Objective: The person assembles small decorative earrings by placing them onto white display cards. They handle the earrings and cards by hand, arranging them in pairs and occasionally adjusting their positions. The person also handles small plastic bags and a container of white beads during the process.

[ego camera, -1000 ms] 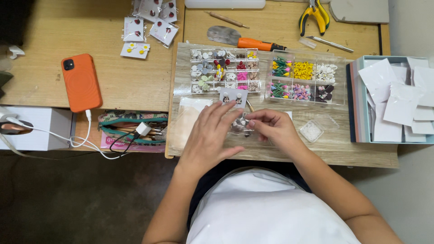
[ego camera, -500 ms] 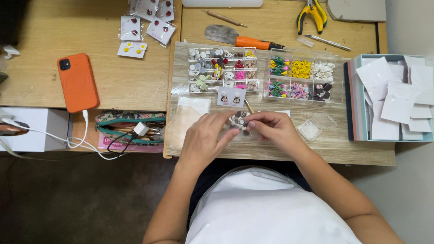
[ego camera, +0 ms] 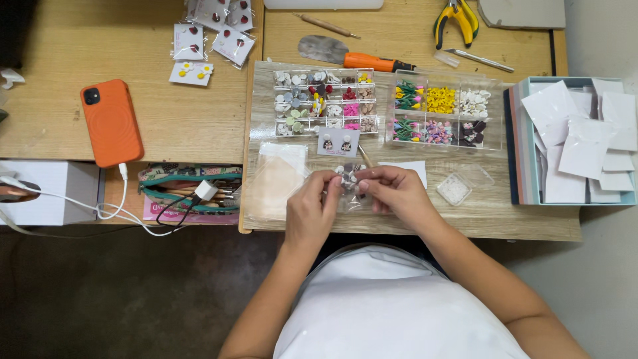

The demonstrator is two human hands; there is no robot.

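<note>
Over the front of a wooden board (ego camera: 505,213), my left hand (ego camera: 311,207) and my right hand (ego camera: 393,191) meet and pinch a small white earring card (ego camera: 348,174) between their fingertips. The card carries small pale pieces, partly hidden by my fingers. Just beyond it lies another white card with two dark earrings (ego camera: 337,141). Under my hands are clear plastic sleeves (ego camera: 278,176). Two clear compartment boxes hold small pieces: one with grey and pink ones (ego camera: 325,102), one with colourful ones (ego camera: 442,111).
An orange phone (ego camera: 111,122) on a white cable lies at the left. Carded earrings (ego camera: 211,34), an orange-handled tool (ego camera: 372,62) and yellow pliers (ego camera: 456,14) sit at the back. A box of white cards (ego camera: 578,143) stands right, a zip pouch (ego camera: 189,189) left, a small clear dish (ego camera: 454,189) near my right hand.
My left hand has drawn back from the card with dark earrings and closed its fingers on the small card that my right hand holds. Both hands sit slightly nearer my body.
</note>
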